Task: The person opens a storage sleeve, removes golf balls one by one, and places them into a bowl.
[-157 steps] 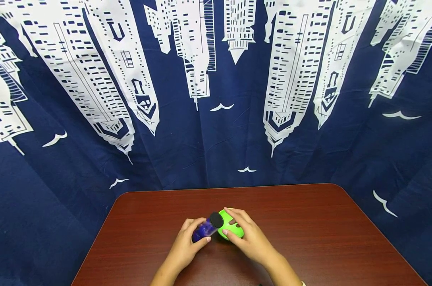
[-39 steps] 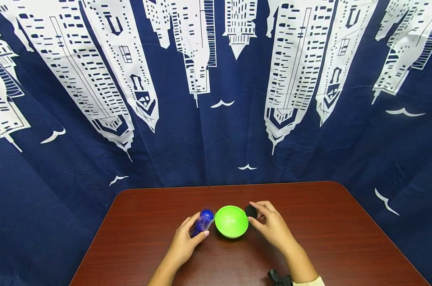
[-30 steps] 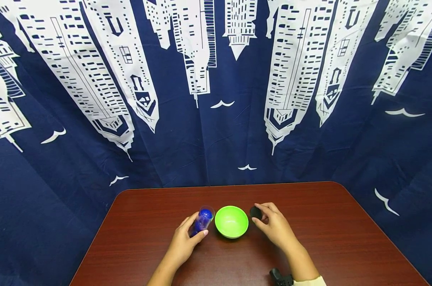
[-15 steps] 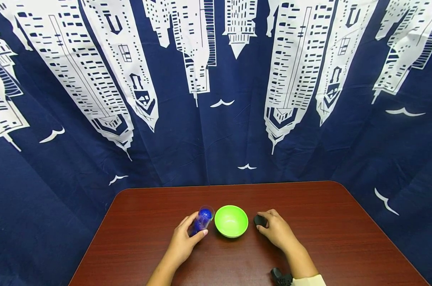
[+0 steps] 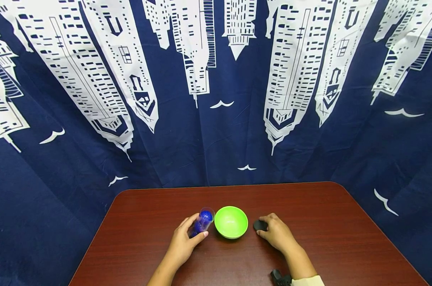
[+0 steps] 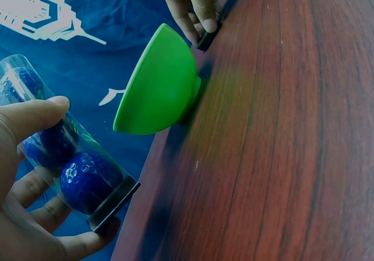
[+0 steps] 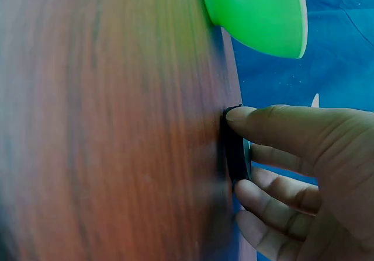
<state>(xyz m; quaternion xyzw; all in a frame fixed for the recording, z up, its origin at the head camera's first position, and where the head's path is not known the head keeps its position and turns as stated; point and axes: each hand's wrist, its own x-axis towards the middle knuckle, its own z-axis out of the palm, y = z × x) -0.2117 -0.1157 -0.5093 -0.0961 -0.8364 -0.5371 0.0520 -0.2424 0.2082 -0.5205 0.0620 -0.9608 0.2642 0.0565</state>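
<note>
My left hand (image 5: 182, 243) grips a clear plastic tube (image 5: 211, 214), tilted with its uncovered mouth toward the green bowl (image 5: 231, 222). Three blue golf balls (image 6: 90, 182) sit in a row inside it, and a black cap (image 6: 114, 204) closes its lower end. To the right of the bowl, my right hand (image 5: 278, 234) pinches a round black lid (image 5: 260, 225) by its edge, thumb on one side and fingertips opposite. The lid lies flat right at the tabletop in the right wrist view. The bowl's inside shows no contents.
The bowl stands on a reddish-brown wooden table (image 5: 148, 222) between my hands. Behind the table hangs a dark blue cloth (image 5: 180, 159) with white buildings and birds. A black device (image 5: 281, 278) shows beside my right wrist, by a pale sleeve (image 5: 307, 281).
The lid has come off the tube, and my right hand has carried it from beside the bowl to the right and down to the table. My left hand with the tube has hardly moved lately.
</note>
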